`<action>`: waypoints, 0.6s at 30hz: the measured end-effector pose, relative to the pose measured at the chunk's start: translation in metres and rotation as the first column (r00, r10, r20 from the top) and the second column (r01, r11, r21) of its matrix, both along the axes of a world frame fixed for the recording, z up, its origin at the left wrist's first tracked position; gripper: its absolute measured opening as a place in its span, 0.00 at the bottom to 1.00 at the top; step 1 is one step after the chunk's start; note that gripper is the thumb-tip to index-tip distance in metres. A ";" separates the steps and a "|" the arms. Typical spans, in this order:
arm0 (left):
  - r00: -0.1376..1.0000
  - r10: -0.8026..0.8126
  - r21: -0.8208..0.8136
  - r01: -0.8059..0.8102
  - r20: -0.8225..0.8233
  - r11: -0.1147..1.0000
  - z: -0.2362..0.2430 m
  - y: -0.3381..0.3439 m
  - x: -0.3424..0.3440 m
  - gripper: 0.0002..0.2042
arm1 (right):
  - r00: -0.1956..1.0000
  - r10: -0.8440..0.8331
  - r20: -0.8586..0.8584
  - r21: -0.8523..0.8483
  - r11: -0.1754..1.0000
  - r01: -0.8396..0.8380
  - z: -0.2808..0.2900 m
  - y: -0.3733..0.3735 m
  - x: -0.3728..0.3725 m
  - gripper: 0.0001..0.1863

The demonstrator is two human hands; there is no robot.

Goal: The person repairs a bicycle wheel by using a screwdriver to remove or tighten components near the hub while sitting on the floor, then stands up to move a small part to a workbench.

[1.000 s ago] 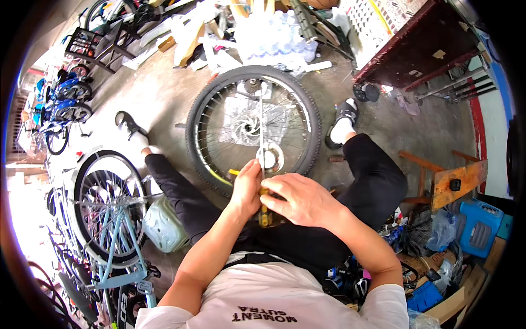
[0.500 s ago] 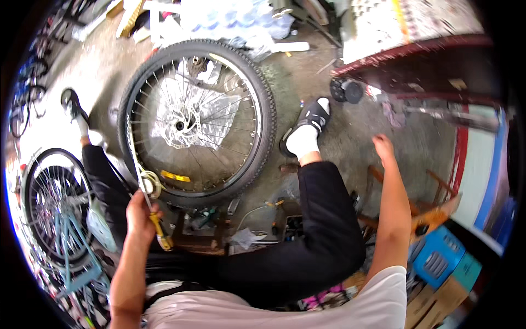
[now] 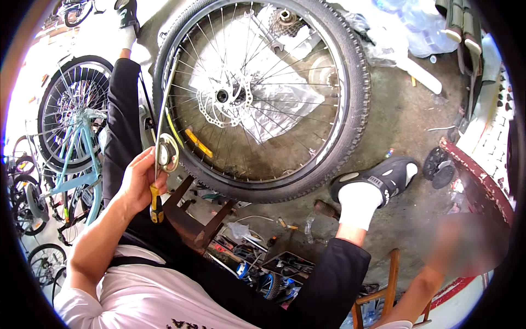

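My left hand is closed on a screwdriver with a yellow-and-black handle. Its long, thin metal shaft points up along the left side of a large loose bicycle wheel lying on the floor. Against the shaft, just above my fingers, sits a pale round coiled item; whether I grip it too is unclear. A brake rotor is on the hub, with clear plastic below. My right hand, reaching out at the lower right beside a worn dark-red furniture edge, is blurred; its fingers are indistinct.
A light-blue bicycle and more bikes stand at the left. A wooden stool, scattered tools and a parts tray lie below the wheel. Plastic-wrapped bottles are at the upper right, a wooden frame at lower right.
My view has swung rightward. My right hand has left the screwdriver and stretched far right, away from my left hand, which still holds it.
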State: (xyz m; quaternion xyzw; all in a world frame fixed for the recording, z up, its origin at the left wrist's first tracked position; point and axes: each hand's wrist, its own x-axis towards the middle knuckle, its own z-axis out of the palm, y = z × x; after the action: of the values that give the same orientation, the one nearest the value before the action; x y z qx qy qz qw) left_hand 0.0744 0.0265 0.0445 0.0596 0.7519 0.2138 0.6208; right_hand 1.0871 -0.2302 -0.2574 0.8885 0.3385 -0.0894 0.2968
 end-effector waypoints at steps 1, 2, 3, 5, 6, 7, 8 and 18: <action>1.000 -0.004 -0.011 0.004 -0.002 1.000 -0.004 0.001 -0.001 0.11 | 0.999 -0.033 0.002 0.053 0.998 0.032 0.001 0.004 -0.004 0.16; 1.000 -0.020 -0.008 0.020 -0.020 1.000 -0.008 0.001 -0.001 0.11 | 0.998 -0.068 -0.006 0.125 0.990 0.068 0.004 0.005 -0.009 0.18; 0.999 -0.039 -0.005 0.039 -0.032 0.999 -0.013 0.003 -0.002 0.11 | 0.994 -0.101 -0.027 0.219 0.970 0.105 0.006 0.003 -0.019 0.19; 0.996 -0.086 0.037 0.085 0.001 0.996 -0.026 0.008 -0.011 0.10 | 0.982 -0.157 -0.107 0.467 0.864 0.189 0.020 -0.008 -0.044 0.22; 0.997 -0.073 0.055 0.073 0.000 0.996 -0.030 0.013 -0.012 0.10 | 0.972 -0.170 -0.162 0.582 0.779 0.233 0.031 -0.021 -0.060 0.23; 0.998 -0.062 0.070 0.062 -0.007 0.996 -0.029 0.018 -0.013 0.10 | 0.958 -0.167 -0.233 0.678 0.679 0.283 0.039 -0.024 -0.092 0.24; 0.998 -0.063 0.110 0.062 0.008 0.992 -0.023 0.018 -0.013 0.10 | 0.935 -0.150 -0.322 0.736 0.581 0.347 0.042 -0.026 -0.128 0.26; 0.976 -0.172 0.345 0.118 0.132 0.931 -0.016 0.010 -0.050 0.10 | 0.658 -0.096 -0.747 0.661 0.000 0.750 0.357 -0.067 -0.532 0.33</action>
State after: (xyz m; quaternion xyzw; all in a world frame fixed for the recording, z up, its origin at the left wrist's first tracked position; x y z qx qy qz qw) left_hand 0.0243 0.0365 0.0283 0.2025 0.6459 0.2961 0.6739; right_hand 0.5556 -0.2971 0.1001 0.8569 0.0701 -0.1717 -0.4810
